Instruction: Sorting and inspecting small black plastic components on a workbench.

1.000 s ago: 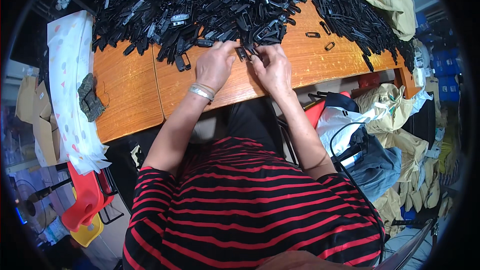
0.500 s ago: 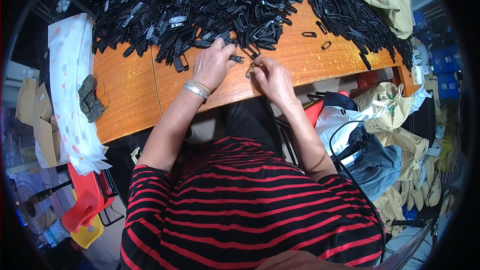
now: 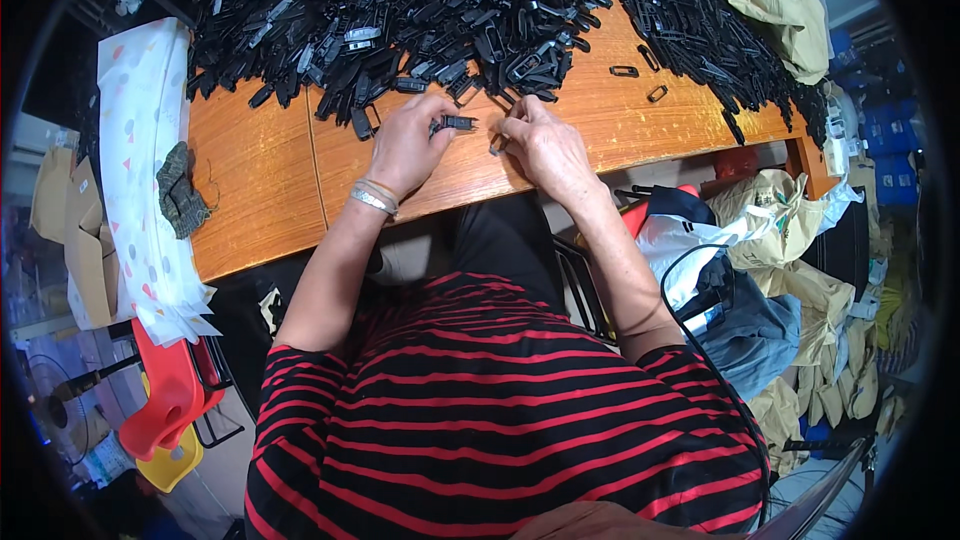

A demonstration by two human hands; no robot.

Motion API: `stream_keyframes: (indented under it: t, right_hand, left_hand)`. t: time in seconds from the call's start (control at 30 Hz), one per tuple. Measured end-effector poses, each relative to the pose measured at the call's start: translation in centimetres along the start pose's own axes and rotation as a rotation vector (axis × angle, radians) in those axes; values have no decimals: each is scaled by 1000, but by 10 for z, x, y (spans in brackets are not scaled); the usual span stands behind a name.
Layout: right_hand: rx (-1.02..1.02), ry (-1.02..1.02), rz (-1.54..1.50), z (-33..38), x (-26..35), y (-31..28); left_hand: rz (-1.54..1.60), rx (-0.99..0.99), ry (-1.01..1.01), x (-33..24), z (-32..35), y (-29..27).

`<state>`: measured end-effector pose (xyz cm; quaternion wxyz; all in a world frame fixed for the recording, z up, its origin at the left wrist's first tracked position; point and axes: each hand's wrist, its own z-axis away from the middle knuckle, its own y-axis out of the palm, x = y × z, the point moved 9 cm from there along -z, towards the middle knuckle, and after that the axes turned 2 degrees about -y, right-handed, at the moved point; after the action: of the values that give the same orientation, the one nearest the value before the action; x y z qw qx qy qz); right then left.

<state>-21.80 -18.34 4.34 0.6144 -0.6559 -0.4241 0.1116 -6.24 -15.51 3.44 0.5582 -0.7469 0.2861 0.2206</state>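
Wooden table (image 3: 260,190), near edge bare, left hand (image 3: 405,145) pinching black clip (image 3: 458,123)

A short-sleeved top (image 3: 500,420) with black and red horizontal stripes is worn, the sleeves ending above the elbows so that both forearms are left bare. Thin bangles (image 3: 372,196), silvery with a coppery one among them, are stacked around the wrist of the left hand (image 3: 410,145). Nothing is worn on the right hand (image 3: 550,150) or its wrist, and dark trousers (image 3: 505,235) are seen below the forearms.
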Motion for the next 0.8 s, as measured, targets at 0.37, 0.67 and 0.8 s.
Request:
stream_keyframes:
  t: [0.37,0.67,0.8]
  right_hand:
    - [-231,206,-727,0,8,8]
    - [-177,249,-1071,3,27,19]
    - [-257,207,-960,3,23,10]
  left_hand:
    - [987,-18,-284,9,10,9]
    - [1341,-148,-403,15,28,22]
    - [1330,-127,-424,18,32,28]
